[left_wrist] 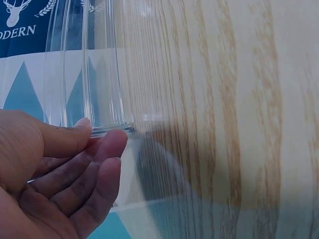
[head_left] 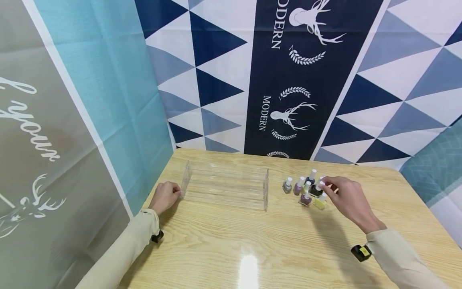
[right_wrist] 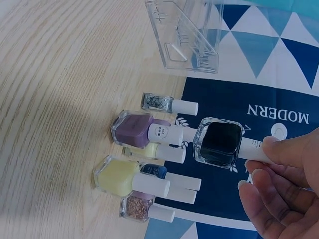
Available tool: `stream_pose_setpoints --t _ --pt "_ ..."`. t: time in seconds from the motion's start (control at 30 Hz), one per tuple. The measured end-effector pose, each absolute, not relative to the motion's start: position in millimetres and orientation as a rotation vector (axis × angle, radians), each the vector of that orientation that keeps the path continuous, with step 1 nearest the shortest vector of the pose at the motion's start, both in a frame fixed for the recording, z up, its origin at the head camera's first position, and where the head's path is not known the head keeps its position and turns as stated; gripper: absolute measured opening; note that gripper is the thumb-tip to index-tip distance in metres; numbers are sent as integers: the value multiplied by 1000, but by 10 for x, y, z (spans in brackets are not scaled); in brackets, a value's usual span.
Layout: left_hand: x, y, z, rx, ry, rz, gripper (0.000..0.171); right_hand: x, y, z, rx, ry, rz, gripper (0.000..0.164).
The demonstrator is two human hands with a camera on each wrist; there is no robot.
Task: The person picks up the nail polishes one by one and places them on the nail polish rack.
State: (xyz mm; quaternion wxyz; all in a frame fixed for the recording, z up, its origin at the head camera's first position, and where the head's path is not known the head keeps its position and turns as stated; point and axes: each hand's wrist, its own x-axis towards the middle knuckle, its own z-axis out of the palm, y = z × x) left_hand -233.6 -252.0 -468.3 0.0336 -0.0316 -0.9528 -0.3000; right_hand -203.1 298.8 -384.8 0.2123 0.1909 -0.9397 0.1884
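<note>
My right hand [head_left: 346, 198] pinches the white cap of a black nail polish bottle [right_wrist: 219, 143] between thumb and fingers. The bottle is held up off the table beside the other bottles. Around it stand a purple polish [right_wrist: 132, 129], a yellow polish [right_wrist: 117, 177], a silver glitter polish [right_wrist: 157, 102], a dark blue polish [right_wrist: 154, 171] and a pinkish glitter polish [right_wrist: 134, 206], all white-capped. On the left, my left hand [head_left: 167, 196] pinches the near end corner of a clear tiered display rack [head_left: 227, 182]. The rack's tiers hold no bottles.
The wooden table [head_left: 209, 241] runs up to a patterned cloth backdrop [head_left: 220, 80] behind the rack and bottles. Another cloth [head_left: 112, 100] hangs along the left side, close to my left arm. The bottles stand to the right of the rack.
</note>
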Motion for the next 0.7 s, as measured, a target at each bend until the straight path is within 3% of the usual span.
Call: stream_pose_setpoints --t 0.7 --pt "-2322 -2508 -4689 -80 -2924 -920 12 -2113 2757 -3846 554 -2612 552 17"
